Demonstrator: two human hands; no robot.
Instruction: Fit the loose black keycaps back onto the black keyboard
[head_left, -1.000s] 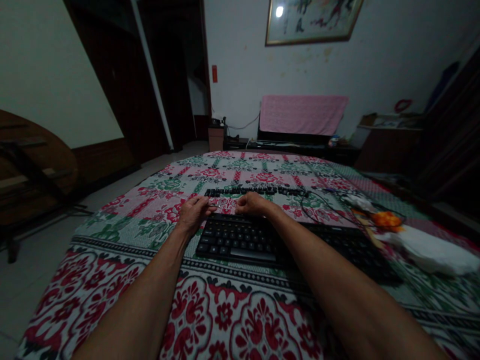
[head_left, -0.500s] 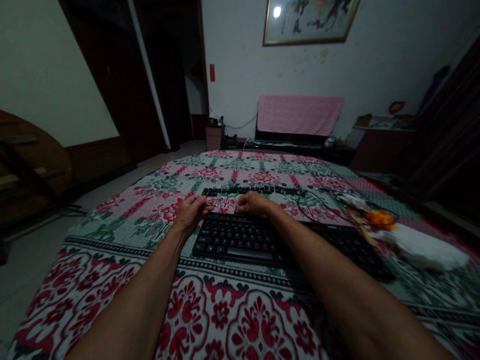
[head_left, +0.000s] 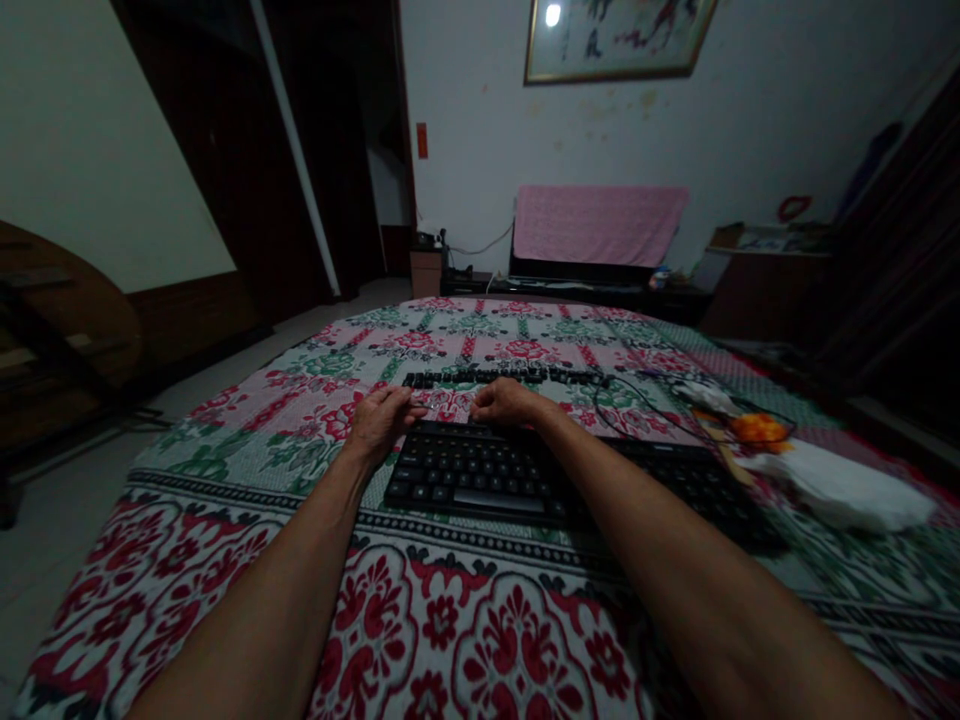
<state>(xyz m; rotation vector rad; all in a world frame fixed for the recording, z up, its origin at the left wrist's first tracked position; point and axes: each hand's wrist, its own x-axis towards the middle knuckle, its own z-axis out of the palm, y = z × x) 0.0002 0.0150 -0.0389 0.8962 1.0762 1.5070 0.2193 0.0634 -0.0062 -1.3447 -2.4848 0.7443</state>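
A black keyboard [head_left: 480, 480] lies on the patterned cloth in front of me, partly hidden by my right forearm. My left hand [head_left: 379, 422] is at its upper left corner, fingers pinched together, with a thin, faintly shiny thing [head_left: 422, 405] poking out from the fingertips; its kind is unclear. Over the keyboard's upper edge, my right hand [head_left: 508, 402] has thumb and fingers pressed together. Whatever they hold is too small and dark to name. Just beyond both hands, a line of loose black keycaps [head_left: 450, 378] stretches across the cloth.
Right of the keyboard lie a white cloth or tissue [head_left: 847, 490], an orange bundle [head_left: 761, 430] and a brush-like wooden piece [head_left: 731, 455]. A black cable [head_left: 637, 390] curls behind it. The flowered tablecloth [head_left: 450, 330] covers the table to its far edge.
Both hands keep nearly the same place and pinch. The whole view has shifted very slightly upward on the scene's objects.
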